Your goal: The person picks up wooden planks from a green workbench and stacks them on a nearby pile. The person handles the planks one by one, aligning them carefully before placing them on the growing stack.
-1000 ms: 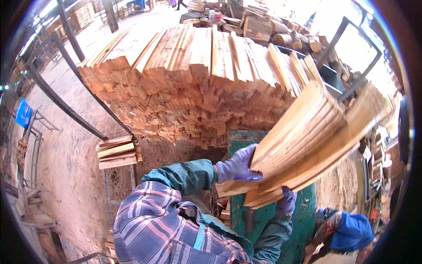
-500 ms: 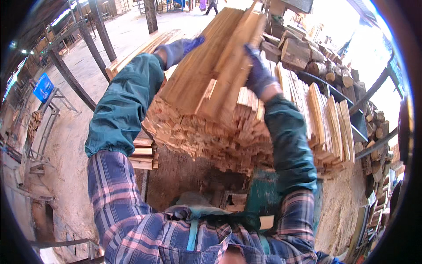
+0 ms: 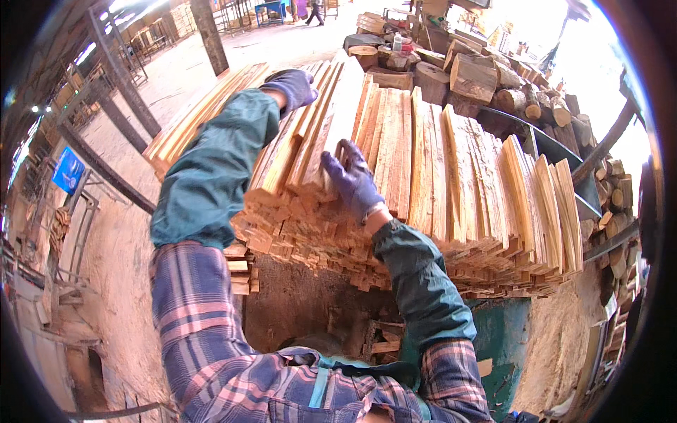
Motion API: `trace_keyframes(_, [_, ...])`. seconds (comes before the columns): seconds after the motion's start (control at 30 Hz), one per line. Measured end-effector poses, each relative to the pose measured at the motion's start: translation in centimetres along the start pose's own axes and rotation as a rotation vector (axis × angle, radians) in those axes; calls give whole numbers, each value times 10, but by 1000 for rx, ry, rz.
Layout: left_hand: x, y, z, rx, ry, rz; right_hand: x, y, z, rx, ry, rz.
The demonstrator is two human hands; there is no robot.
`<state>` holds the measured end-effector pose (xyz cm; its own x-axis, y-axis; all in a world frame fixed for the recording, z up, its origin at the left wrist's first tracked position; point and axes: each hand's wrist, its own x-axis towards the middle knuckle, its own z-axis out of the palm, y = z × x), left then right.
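A long stack of sawn wooden boards [image 3: 391, 155] spreads in front of me, many standing on edge side by side with their ends towards me. My left hand [image 3: 290, 90], in a purple-blue glove, rests at the far left part of the stack with its fingers curled together against the boards. Whatever lies under those fingers is hidden. Nearer to me, my right hand [image 3: 355, 182] is open in a similar glove, fingers apart, touching the board ends and edges beside a pale wide board [image 3: 345, 99].
Cut logs [image 3: 474, 79] are piled behind and to the right of the boards. Dark posts [image 3: 209, 35] stand at the left, near a blue panel [image 3: 68, 170] on a metal frame. Below the stack is a green metal surface [image 3: 504, 331]. A person [image 3: 315, 10] walks far off.
The wide boards raised between my hands are down among the others on the stack. My right hand has come left and nearer, away from their side. My left hand's fingers have curled.
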<state>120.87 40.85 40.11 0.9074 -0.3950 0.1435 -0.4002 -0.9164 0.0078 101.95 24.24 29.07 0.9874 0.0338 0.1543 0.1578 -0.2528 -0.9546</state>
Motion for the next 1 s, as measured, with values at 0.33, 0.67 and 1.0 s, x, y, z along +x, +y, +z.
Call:
trace_keyframes(0.33, [220, 6, 61, -40, 59, -46, -5, 20, -3, -174, 13, -231])
trace_keyframes(0.67, [349, -34, 116, -185, 78, -107, 0, 10, -11, -101, -83, -245])
trace_keyframes(1.0, [395, -30, 139, -88, -178, 75, 8, 23, -2, 19, -18, -136])
